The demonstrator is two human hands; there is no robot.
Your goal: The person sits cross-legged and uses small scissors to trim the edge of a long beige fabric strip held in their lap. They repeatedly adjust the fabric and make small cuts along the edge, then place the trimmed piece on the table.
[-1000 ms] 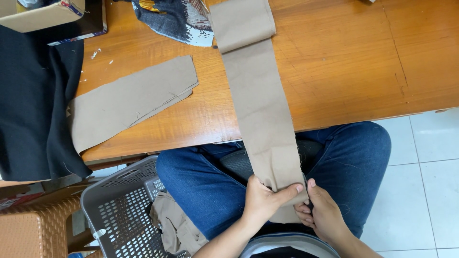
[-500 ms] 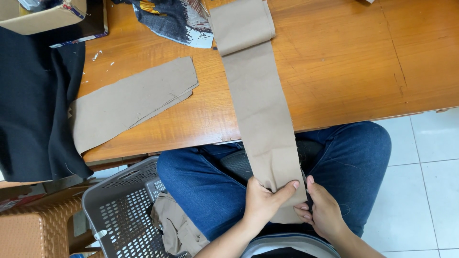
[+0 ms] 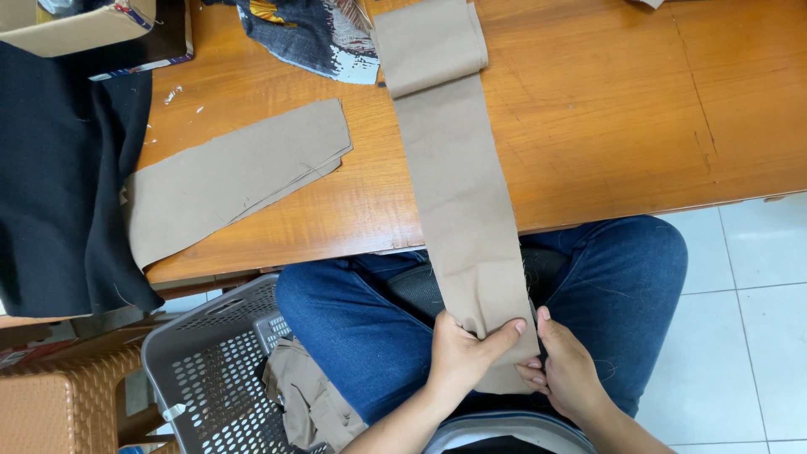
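Both hands grip the near end of the tan fabric strip point(image 3: 458, 193).
My left hand point(image 3: 461, 357) and right hand point(image 3: 567, 370) pinch it at lower centre; its long axis runs up-frame across the desk point(image 3: 639, 109).

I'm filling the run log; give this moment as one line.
left hand: pinches tan fabric strip | right hand: grips its near end | strip: table to lap

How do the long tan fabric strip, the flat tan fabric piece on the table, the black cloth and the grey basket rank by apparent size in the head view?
1. Black cloth, partly cut off by the frame.
2. Long tan fabric strip.
3. Flat tan fabric piece and grey basket: look alike; the basket sits lower and runs out of frame, so unranked.
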